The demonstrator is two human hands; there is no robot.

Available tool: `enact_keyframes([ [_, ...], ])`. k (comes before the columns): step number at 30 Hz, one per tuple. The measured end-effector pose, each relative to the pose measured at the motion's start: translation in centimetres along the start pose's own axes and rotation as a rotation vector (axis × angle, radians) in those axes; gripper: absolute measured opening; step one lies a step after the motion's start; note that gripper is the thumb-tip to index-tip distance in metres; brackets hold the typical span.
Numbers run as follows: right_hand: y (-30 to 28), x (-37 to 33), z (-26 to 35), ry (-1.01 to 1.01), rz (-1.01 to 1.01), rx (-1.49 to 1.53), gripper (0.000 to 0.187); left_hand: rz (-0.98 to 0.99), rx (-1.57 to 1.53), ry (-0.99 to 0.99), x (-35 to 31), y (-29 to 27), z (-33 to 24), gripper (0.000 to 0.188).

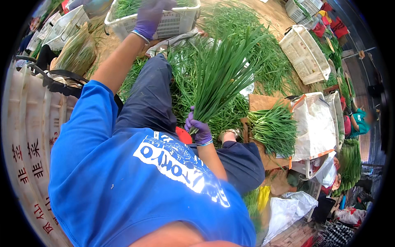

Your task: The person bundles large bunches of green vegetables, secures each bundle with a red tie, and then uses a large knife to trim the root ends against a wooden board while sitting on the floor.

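My right hand (199,129), in a purple glove, is closed round the lower ends of a bunch of garlic chives (224,80). The long green leaves fan up and to the right, over my lap and the loose leaves beyond. My left hand (151,17), also gloved in purple, reaches out over the near rim of a white plastic crate (177,22) with green leaves in it. Its fingers are blurred by motion, so I cannot make out whether they grip anything. Right of my knee, a stack of chives (275,129) lies on a brown board (261,102).
Loose green leaves (181,76) cover the ground between and beyond my legs. A tilted off-white crate (305,53) stands at the far right, and a large white basket (37,136) close on my left. A white sack (314,123) sits beside the board. Another person (360,121) is at the right edge.
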State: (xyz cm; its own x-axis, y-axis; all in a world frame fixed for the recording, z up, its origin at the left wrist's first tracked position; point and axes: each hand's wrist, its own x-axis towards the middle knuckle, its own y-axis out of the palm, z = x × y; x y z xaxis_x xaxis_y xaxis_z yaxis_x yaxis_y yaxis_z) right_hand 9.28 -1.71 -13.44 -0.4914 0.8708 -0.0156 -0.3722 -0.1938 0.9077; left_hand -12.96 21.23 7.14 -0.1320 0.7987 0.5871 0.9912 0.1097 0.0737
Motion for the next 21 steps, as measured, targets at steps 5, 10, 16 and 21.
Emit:
enact_keyframes([
  [5,-0.3,-0.1,0.4,0.014,-0.026,-0.054,0.053,-0.033,0.073,0.338,1.5,1.2,-2.0,0.060],
  [10,0.3,0.1,0.2,0.065,-0.049,-0.152,0.053,0.493,0.117,-0.078,0.1,2.2,-4.8,0.069],
  [16,-0.2,0.0,0.1,0.114,-0.038,-0.315,0.059,0.776,0.696,-0.315,-3.8,4.5,-6.2,0.072],
  [21,1.6,-0.2,0.2,0.081,-0.096,-0.309,0.022,0.906,0.530,-0.546,-5.1,4.3,-5.5,0.045],
])
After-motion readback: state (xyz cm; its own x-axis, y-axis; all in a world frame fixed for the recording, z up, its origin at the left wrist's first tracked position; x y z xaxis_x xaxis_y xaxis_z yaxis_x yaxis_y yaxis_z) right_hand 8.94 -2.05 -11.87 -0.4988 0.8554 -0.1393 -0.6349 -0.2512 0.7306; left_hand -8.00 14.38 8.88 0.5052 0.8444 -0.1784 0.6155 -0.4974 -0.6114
